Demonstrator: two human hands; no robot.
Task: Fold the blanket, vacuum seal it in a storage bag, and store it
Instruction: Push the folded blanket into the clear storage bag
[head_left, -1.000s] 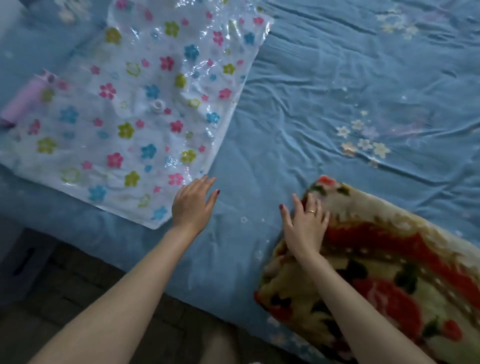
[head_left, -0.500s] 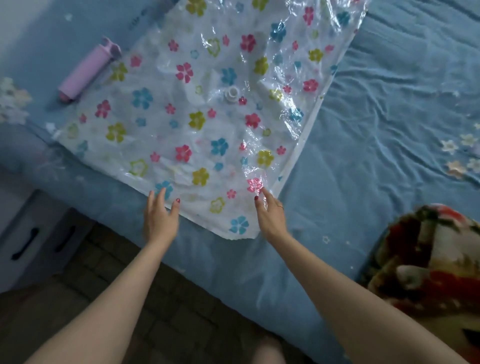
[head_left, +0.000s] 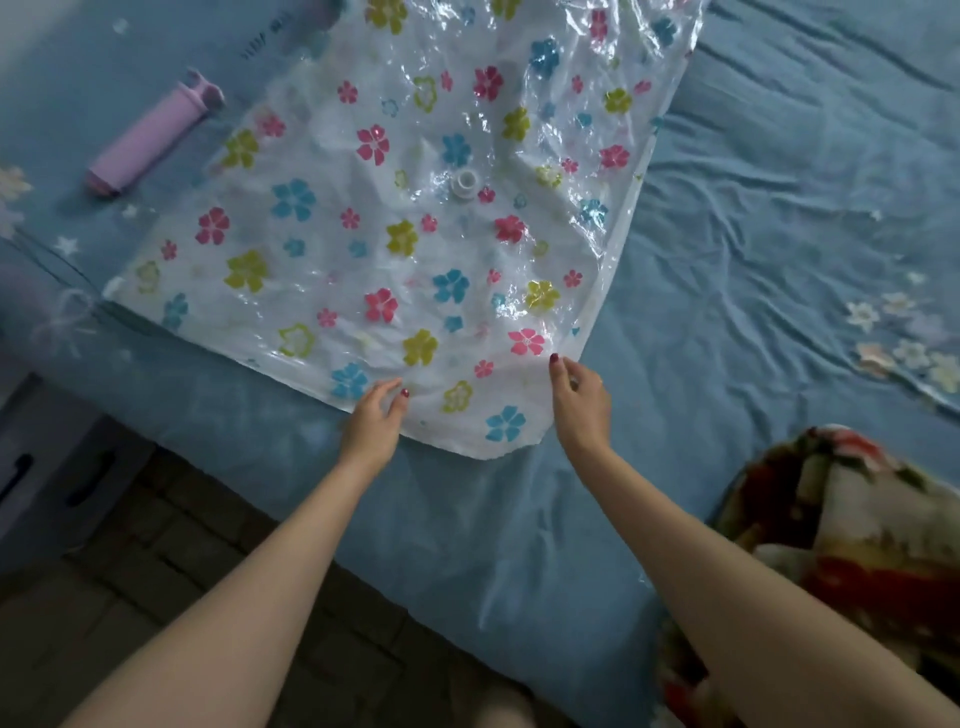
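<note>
Your left hand (head_left: 371, 423) rests at the near edge of the vacuum storage bag (head_left: 415, 218), fingers relaxed and lightly spread, the thumb lying on the plastic; you grip nothing with it. Your right hand (head_left: 579, 402) sits at the bag's near right corner, at about 3 o'clock from the left hand, its thumb and fingers drawn together at the bag's side edge; whether they actually pinch the plastic, you cannot tell.

The bag lies flat on the blue bed sheet (head_left: 753, 234), clear plastic printed with pink, blue and yellow flowers, its white valve (head_left: 464, 183) standing up near the middle. A lilac hand pump (head_left: 153, 143) lies on the sheet at about 10 o'clock from the valve, just beside the bag's left edge.

The folded blanket (head_left: 852, 551), red and cream, sits on the bed at about 4 o'clock from your right hand, well apart from the bag.
</note>
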